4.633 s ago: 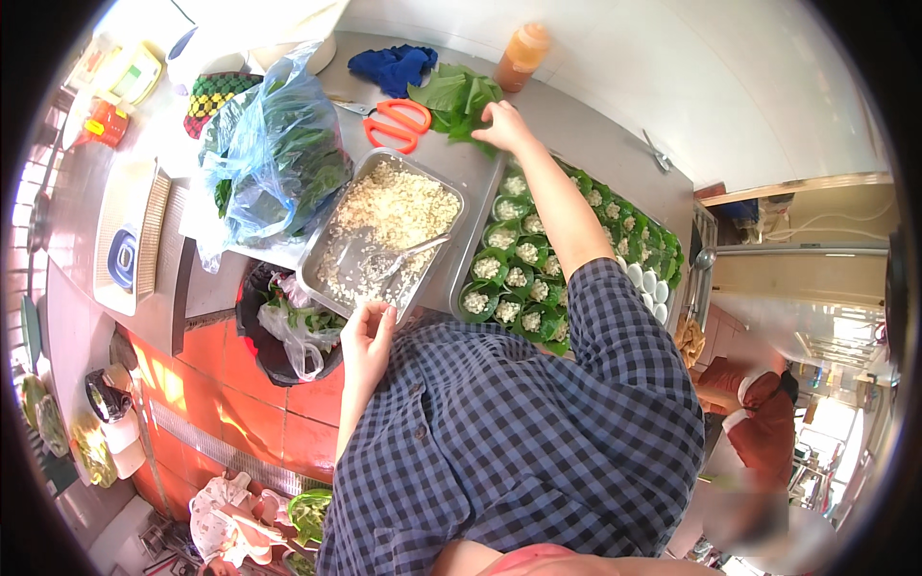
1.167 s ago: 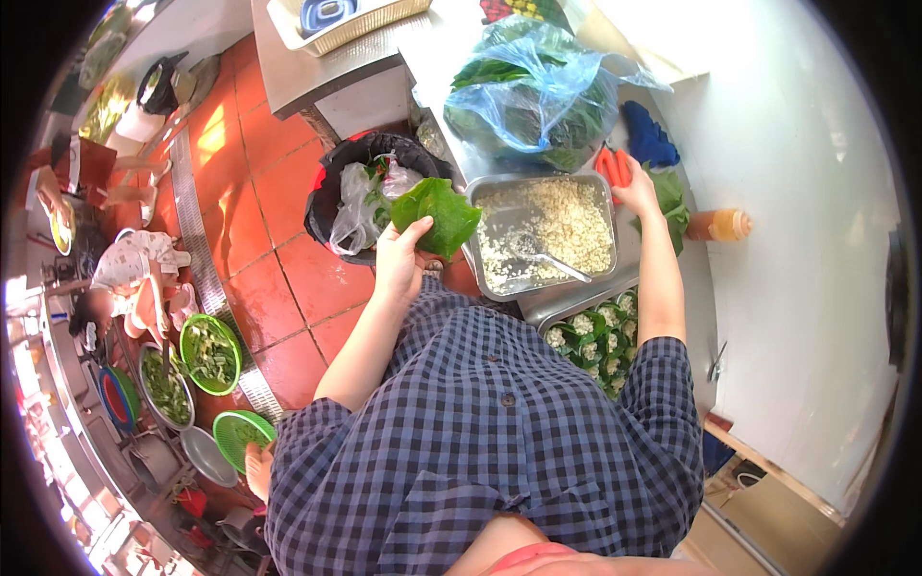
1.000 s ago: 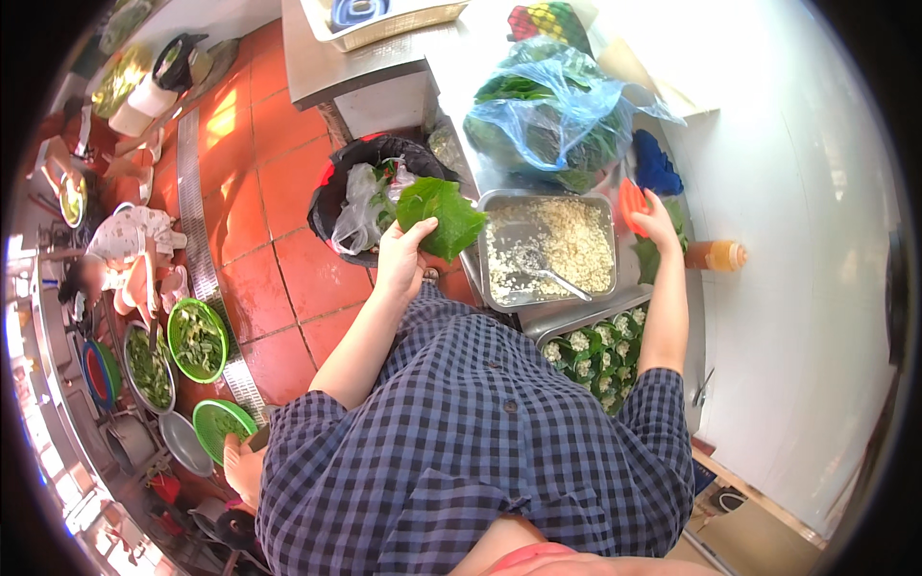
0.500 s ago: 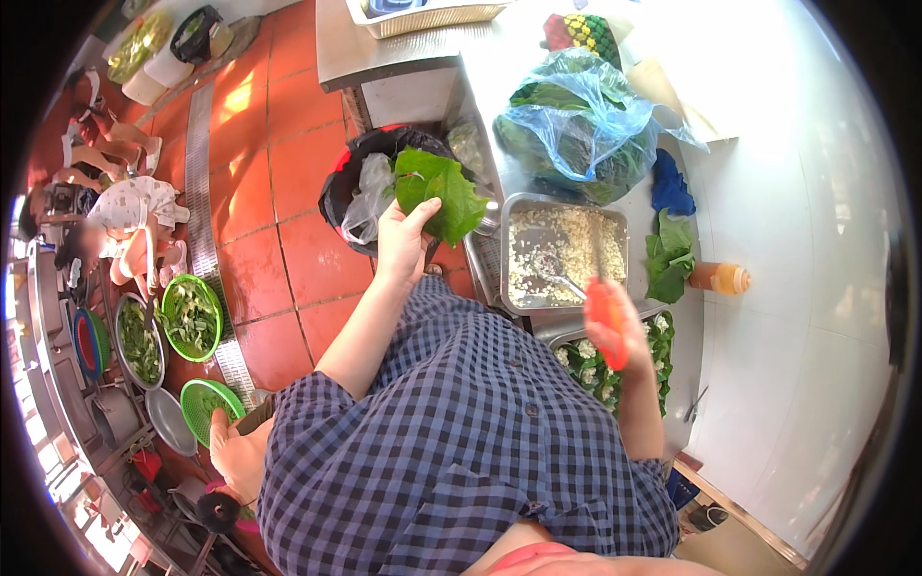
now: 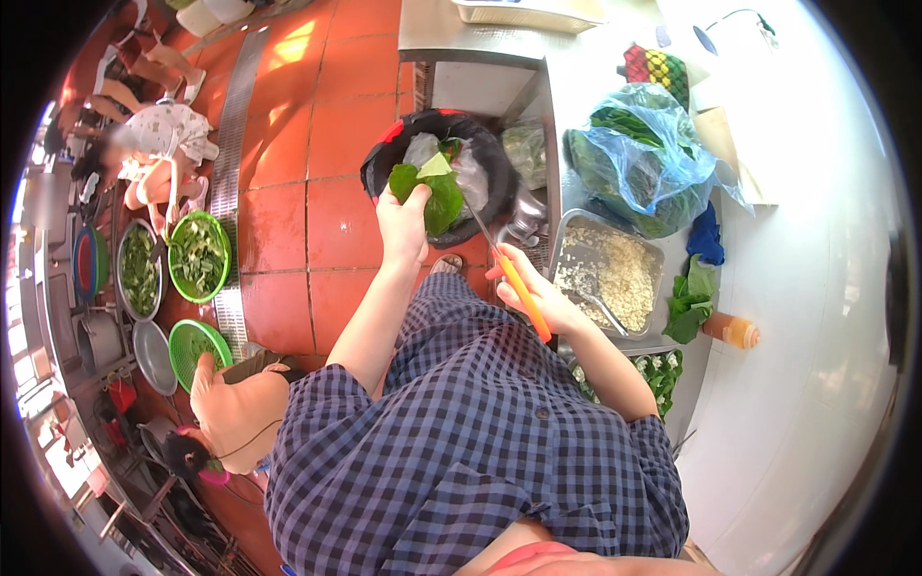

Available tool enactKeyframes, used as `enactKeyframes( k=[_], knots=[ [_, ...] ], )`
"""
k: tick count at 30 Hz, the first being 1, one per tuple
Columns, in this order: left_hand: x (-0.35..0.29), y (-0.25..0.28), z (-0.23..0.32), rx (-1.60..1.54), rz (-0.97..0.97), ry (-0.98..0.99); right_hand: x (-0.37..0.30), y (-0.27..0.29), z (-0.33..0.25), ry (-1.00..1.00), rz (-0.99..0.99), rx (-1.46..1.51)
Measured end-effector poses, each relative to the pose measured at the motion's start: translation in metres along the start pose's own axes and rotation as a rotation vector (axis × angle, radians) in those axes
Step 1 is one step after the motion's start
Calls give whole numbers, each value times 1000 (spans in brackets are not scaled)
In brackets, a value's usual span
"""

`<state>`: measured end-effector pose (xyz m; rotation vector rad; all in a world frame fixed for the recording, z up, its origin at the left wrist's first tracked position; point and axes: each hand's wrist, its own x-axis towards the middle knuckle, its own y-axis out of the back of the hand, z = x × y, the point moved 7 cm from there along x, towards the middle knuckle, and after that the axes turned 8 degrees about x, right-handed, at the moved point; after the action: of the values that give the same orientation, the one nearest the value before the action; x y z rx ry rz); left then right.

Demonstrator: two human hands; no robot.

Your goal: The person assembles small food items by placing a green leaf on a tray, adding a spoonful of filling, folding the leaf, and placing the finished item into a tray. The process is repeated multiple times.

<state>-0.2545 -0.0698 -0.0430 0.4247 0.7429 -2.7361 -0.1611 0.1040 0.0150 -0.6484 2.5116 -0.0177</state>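
Green leaves point(image 5: 445, 204) are pinched between thumb and fingers of my left hand point(image 5: 403, 226), above a bin point(image 5: 497, 178) lined with a black bag. A paler piece stands up at their top edge. My right hand point(image 5: 545, 293) grips an orange-handled knife point(image 5: 523, 293). Its thin blade points up and left, with the tip at the right edge of the leaves; whether it touches them I cannot tell. To the right of that hand, a metal tray point(image 5: 560, 264) holds chopped white pieces point(image 5: 629, 278) and a spoon point(image 5: 603, 309).
Behind the tray lies a blue plastic bag point(image 5: 663, 144) of greens. Loose leaves point(image 5: 691, 302), a blue cloth point(image 5: 706, 235) and an orange bottle point(image 5: 732, 330) stand at right. White-dotted leaves point(image 5: 663, 374) sit nearer. At left, people point(image 5: 158, 139) crouch beside green baskets point(image 5: 226, 259).
My right hand has swung left from over the tray, bringing the knife up to the leaves. The leaves in my left hand have turned. The whole view has shifted, with surroundings now further right.
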Motion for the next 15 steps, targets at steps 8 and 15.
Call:
enactKeyframes(
  k=[8,15],
  knots=[
    [6,29,-4,-44,134,-23,9,-8,0,-58,-1,-22],
    [8,23,-5,-64,60,21,15,-10,8,-50,45,-73]
  ],
)
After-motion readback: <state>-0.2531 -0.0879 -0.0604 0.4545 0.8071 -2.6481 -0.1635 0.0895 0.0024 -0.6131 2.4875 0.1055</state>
